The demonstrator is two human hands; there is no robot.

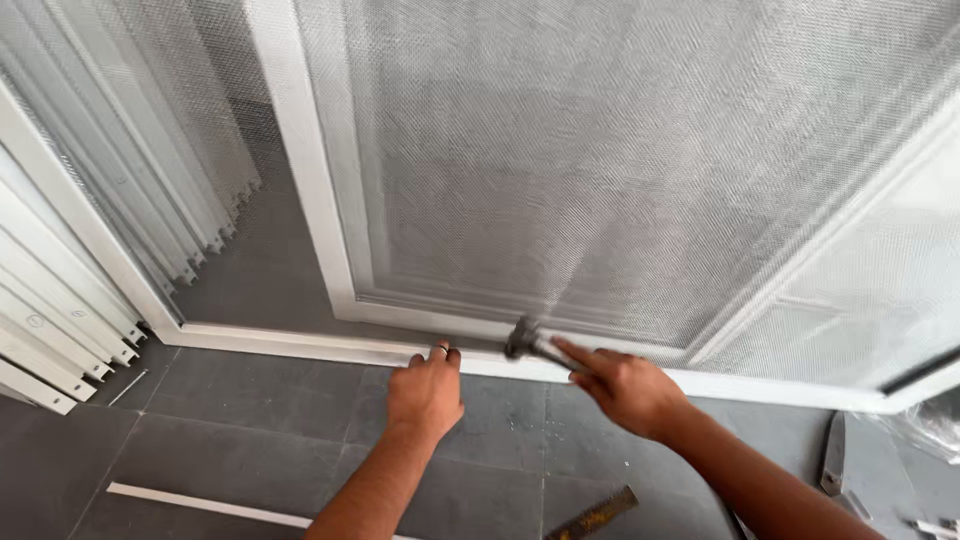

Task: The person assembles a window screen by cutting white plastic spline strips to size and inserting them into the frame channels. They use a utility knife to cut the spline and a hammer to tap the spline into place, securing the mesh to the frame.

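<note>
While gripped, hammer (524, 338) on frame (400, 352).

The mesh panel (620, 170) is pale grey with a fine woven grid, set in a white frame (320, 200). Below the frame lie dark grey floor tiles (250, 440), a white strip (200, 505) and a rusty yellow-brown ruler (592, 514). The hammer head (520, 338) against the frame is dull grey.
</note>
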